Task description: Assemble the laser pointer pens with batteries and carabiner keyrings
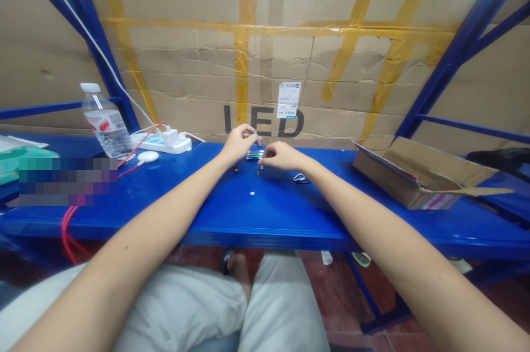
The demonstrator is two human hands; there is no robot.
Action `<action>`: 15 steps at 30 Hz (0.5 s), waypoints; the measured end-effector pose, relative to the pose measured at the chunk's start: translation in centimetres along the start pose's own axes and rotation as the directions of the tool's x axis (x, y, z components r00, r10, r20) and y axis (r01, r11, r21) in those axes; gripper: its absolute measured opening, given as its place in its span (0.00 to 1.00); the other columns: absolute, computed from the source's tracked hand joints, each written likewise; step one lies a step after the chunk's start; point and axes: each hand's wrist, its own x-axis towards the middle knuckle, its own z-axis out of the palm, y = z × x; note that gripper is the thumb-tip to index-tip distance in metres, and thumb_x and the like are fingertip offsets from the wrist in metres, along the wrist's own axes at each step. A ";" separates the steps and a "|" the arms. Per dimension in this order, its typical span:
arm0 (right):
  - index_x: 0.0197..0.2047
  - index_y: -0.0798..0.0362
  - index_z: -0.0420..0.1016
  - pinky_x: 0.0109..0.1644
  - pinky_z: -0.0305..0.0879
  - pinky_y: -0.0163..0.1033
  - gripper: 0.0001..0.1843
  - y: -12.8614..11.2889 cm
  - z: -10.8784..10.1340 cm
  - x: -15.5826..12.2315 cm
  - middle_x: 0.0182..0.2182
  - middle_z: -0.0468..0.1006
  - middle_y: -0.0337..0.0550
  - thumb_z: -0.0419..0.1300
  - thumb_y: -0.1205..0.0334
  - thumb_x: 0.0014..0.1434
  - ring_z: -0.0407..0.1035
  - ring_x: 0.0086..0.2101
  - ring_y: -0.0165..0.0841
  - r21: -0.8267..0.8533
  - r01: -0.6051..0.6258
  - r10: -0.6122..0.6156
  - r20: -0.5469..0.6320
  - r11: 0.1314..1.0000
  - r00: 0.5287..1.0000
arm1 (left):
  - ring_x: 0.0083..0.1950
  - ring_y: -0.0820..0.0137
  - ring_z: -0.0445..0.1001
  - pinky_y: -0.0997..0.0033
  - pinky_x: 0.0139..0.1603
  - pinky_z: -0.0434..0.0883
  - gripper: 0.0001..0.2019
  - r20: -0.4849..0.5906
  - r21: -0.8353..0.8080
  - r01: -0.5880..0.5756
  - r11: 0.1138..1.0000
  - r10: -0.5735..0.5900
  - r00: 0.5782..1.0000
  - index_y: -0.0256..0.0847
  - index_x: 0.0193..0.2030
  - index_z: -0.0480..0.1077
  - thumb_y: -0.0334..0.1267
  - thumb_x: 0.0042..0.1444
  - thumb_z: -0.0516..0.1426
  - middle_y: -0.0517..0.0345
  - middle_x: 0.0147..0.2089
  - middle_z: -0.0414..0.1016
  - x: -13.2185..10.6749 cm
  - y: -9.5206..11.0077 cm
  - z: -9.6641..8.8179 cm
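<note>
My left hand point(240, 143) is closed in a pinch at the back of the blue table point(232, 214). A small greyish piece shows at its fingertips, too small to name. My right hand point(282, 156) has its fingers curled together beside the right end of a shiny metallic cylinder point(254, 155) with green and purple bands. Whatever lies between those fingers is hidden. Tiny dark metal pieces point(257, 173) lie just below the hands, and another small dark part point(236, 168) is by my left wrist. Nearer me is a small white disc point(252, 193). A carabiner clip point(301, 178) lies under my right forearm.
An open cardboard box point(408, 175) stands at right. On the left are a water bottle point(105, 120), a white power strip point(165, 142) with a plug, a white round charger point(148, 157) and red cables point(68, 227). A large taped carton point(199, 64) rises behind.
</note>
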 end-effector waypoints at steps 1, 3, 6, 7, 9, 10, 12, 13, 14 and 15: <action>0.27 0.56 0.73 0.30 0.58 0.37 0.12 -0.6 0.3 -0.2 0.25 0.77 0.44 0.65 0.58 0.57 0.68 0.28 0.33 -0.070 0.020 -0.017 0.045 0.997 0.999 | 0.41 0.65 0.79 0.63 0.44 0.75 0.04 0.000 -0.046 0.029 0.999 -0.029 1.000 0.38 0.35 0.67 0.30 0.53 0.59 0.56 0.31 0.77 0.0 0.0 0.0; 0.28 0.56 0.75 0.30 0.57 0.37 0.09 -1.6 1.0 -0.5 0.26 0.78 0.45 0.65 0.60 0.57 0.69 0.28 0.34 -0.157 0.030 -0.013 0.109 0.987 0.994 | 0.41 0.65 0.79 0.63 0.40 0.77 0.03 0.006 -0.093 0.068 0.993 -0.068 0.998 0.38 0.37 0.67 0.30 0.55 0.57 0.55 0.32 0.77 -0.2 0.0 0.0; 0.31 0.56 0.77 0.34 0.59 0.36 0.02 -2.3 2.0 -0.5 0.32 0.81 0.48 0.63 0.69 0.56 0.71 0.32 0.35 -0.191 0.083 -0.056 0.141 0.978 0.988 | 0.39 0.66 0.79 0.65 0.35 0.78 0.06 0.026 -0.116 0.101 0.988 -0.099 0.995 0.38 0.40 0.68 0.29 0.55 0.57 0.56 0.34 0.76 -0.4 0.1 0.1; 0.31 0.57 0.77 0.35 0.59 0.36 0.03 -2.2 2.1 -0.5 0.33 0.81 0.48 0.62 0.72 0.55 0.71 0.33 0.35 -0.186 0.103 -0.076 0.145 0.977 0.987 | 0.39 0.67 0.78 0.65 0.35 0.78 0.06 0.034 -0.117 0.107 0.987 -0.104 0.994 0.38 0.41 0.69 0.28 0.55 0.57 0.56 0.34 0.76 -0.5 0.1 0.1; 0.30 0.57 0.77 0.35 0.60 0.35 0.06 -1.9 1.9 -0.4 0.32 0.81 0.47 0.60 0.75 0.54 0.71 0.32 0.34 -0.137 0.130 -0.111 0.141 0.982 0.984 | 0.38 0.68 0.77 0.65 0.35 0.78 0.06 0.047 -0.106 0.106 0.989 -0.102 0.994 0.38 0.41 0.69 0.28 0.56 0.57 0.57 0.34 0.75 -0.6 0.1 0.2; 0.30 0.57 0.76 0.36 0.61 0.35 0.07 -1.5 1.5 -0.3 0.31 0.81 0.46 0.59 0.76 0.53 0.70 0.31 0.33 -0.089 0.134 -0.123 0.119 0.987 0.985 | 0.37 0.69 0.77 0.65 0.36 0.79 0.06 0.052 -0.094 0.100 0.990 -0.096 0.994 0.38 0.40 0.69 0.28 0.56 0.58 0.57 0.34 0.75 -0.6 0.0 0.2; 0.31 0.57 0.76 0.35 0.62 0.35 0.07 -0.7 0.5 -0.1 0.28 0.79 0.44 0.58 0.75 0.54 0.70 0.30 0.32 0.042 0.121 -0.120 -0.016 0.992 0.993 | 0.37 0.69 0.76 0.65 0.37 0.78 0.05 0.068 -0.065 0.085 0.994 -0.081 0.994 0.37 0.39 0.70 0.28 0.56 0.58 0.57 0.33 0.75 -0.5 -0.2 0.2; 0.31 0.57 0.75 0.34 0.62 0.36 0.05 -0.3 -0.1 0.0 0.27 0.79 0.43 0.58 0.73 0.55 0.69 0.29 0.32 0.105 0.113 -0.097 -0.143 0.988 0.985 | 0.37 0.69 0.76 0.64 0.38 0.78 0.05 0.078 -0.047 0.076 0.996 -0.072 0.994 0.37 0.39 0.70 0.28 0.56 0.59 0.56 0.34 0.75 -0.5 -0.3 0.1; 0.31 0.57 0.74 0.33 0.62 0.36 0.03 0.2 -0.6 0.1 0.26 0.78 0.43 0.60 0.71 0.55 0.68 0.28 0.31 0.170 0.111 -0.062 -0.267 0.979 0.962 | 0.37 0.68 0.76 0.64 0.38 0.78 0.05 0.090 -0.025 0.063 0.998 -0.061 0.994 0.37 0.39 0.70 0.29 0.55 0.59 0.56 0.33 0.75 -0.4 -0.5 0.1; 0.32 0.56 0.73 0.31 0.63 0.35 0.02 0.5 -1.0 0.3 0.25 0.77 0.42 0.60 0.69 0.56 0.68 0.27 0.30 0.255 0.130 -0.030 -0.361 0.958 0.932 | 0.38 0.68 0.76 0.64 0.38 0.77 0.05 0.102 0.001 0.047 0.999 -0.047 0.994 0.36 0.39 0.71 0.29 0.55 0.60 0.55 0.34 0.75 -0.4 -0.6 0.1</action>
